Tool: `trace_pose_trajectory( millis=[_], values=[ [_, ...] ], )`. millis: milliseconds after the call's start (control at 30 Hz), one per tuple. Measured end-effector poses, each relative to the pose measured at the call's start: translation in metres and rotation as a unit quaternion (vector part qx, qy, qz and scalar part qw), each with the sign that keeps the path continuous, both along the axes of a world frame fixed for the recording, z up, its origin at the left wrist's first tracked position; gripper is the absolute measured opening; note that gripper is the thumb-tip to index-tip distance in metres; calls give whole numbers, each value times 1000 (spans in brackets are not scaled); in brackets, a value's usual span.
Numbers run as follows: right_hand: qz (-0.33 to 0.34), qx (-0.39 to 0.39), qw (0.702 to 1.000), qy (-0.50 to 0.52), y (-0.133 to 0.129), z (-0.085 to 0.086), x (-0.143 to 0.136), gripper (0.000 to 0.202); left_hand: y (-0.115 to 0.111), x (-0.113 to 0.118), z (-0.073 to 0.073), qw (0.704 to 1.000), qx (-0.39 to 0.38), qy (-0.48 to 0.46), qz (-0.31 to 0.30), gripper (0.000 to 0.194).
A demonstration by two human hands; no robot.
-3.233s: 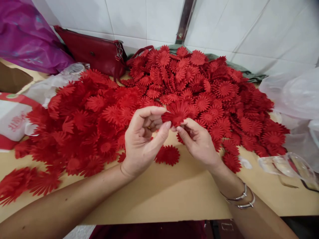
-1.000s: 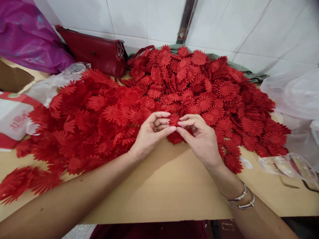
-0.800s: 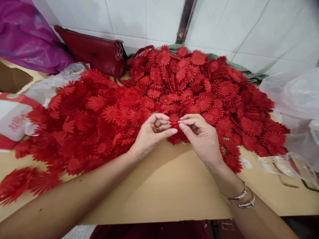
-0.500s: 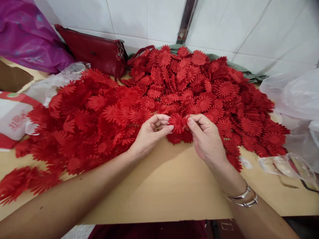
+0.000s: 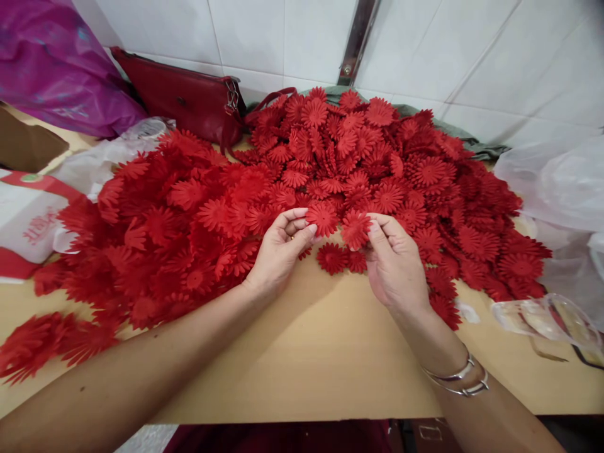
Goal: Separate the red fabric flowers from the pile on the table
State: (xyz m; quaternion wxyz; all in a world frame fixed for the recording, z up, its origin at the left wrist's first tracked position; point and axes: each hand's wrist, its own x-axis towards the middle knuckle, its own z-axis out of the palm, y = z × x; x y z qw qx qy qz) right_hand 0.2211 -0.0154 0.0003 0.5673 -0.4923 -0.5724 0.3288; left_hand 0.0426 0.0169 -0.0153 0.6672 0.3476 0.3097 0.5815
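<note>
Between thumb and fingers, my left hand point(image 5: 282, 248) pinches a red fabric flower piece point(image 5: 323, 218) by its left edge. My right hand point(image 5: 395, 259) pinches another red flower piece point(image 5: 355, 229) by its right edge. The two pieces are held face up, side by side, with a small gap between them. Just below them, a couple of loose flower pieces point(image 5: 332, 258) lie on the table. Behind both hands spreads a big heap of red flower pieces point(image 5: 377, 151), and a second heap of larger red petals point(image 5: 160, 233) lies to the left.
The wooden table point(image 5: 302, 358) meets a white tiled wall point(image 5: 250, 38). A dark red handbag point(image 5: 179, 94) and a purple bag point(image 5: 61, 69) stand at back left. Clear plastic bags point(image 5: 557, 182) lie at right, near a clear plastic object point(image 5: 528, 314).
The two flower pieces, close together and overlapping before, are now apart, one in each hand. My left hand has moved slightly left. The loose pieces below show more fully.
</note>
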Motion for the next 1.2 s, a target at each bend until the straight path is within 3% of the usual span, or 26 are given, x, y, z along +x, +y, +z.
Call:
trace_pose_trajectory(
  millis=[100, 200, 433, 567, 667, 733, 800, 933, 1200],
  values=[
    [20, -87, 982, 168, 0, 6, -6, 37, 0, 0, 0, 1000, -5, -4, 0, 43],
    [26, -123, 971, 204, 0, 13, -10, 44, -1, 0, 0, 1000, -9, -1, -3, 44],
    [29, -64, 997, 34, -9, 15, -6, 16, -1, 0, 2, 1000, -9, -2, -9, 42],
    [128, -36, 986, -105, -19, 24, -13, 10, -1, -2, 5, 999, -25, -23, -11, 42],
    [204, 22, 957, -206, -24, 30, -18, 28, -1, -3, 7, 999, -39, -27, -17, 43],
    [178, 77, 951, -241, -24, 30, -18, 29, -1, -2, 8, 999, -40, -24, -24, 43],
    [98, 114, 957, -249, -22, 29, -15, 19, -2, -2, 7, 999, -29, -19, -34, 42],
    [-44, 138, 953, -266, -17, 24, -10, 22, -4, 0, 5, 996, 28, 17, -77, 38],
    [-52, 167, 942, -288, -15, 20, -9, 9, -8, 0, 10, 991, 62, 57, -101, 40]
  ],
)
